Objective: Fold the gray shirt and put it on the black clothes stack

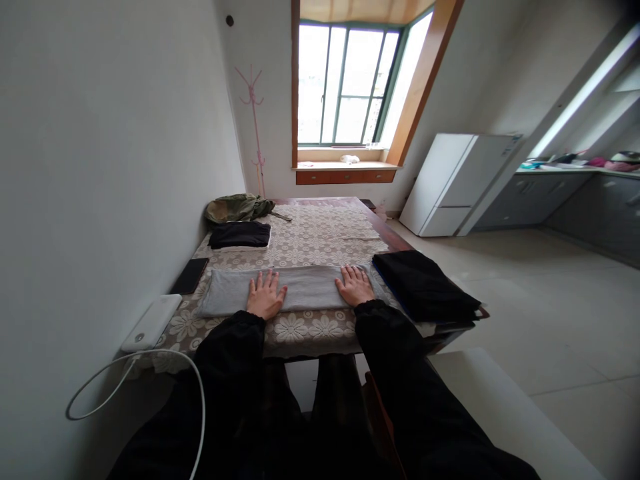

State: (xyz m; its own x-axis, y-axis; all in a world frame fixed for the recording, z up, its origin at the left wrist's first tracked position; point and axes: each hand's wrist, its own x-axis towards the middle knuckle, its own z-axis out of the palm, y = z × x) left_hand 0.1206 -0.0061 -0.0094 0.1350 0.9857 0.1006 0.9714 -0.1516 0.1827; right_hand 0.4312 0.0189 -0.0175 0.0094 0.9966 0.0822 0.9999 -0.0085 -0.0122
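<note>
A grey piece of cloth (310,288), folded into a long flat strip, lies across the near part of the table. Resting flat on its left part is my left hand (266,296), palm down with the fingers spread. My right hand (355,285) presses on the strip near its right end, fingers stretched out. Neither hand grips anything. Just right of my right hand is a stack of folded black cloth (425,285) at the table's edge. Whether the grey cloth is a garment, I cannot tell.
A floral lace tablecloth (320,230) covers the table. Along the left wall lie a white power bank (153,323) with a white cable, a dark phone (190,276), a folded black cloth (240,235) and a camouflage-green bag (237,207). A fridge (453,183) stands beyond, to the right.
</note>
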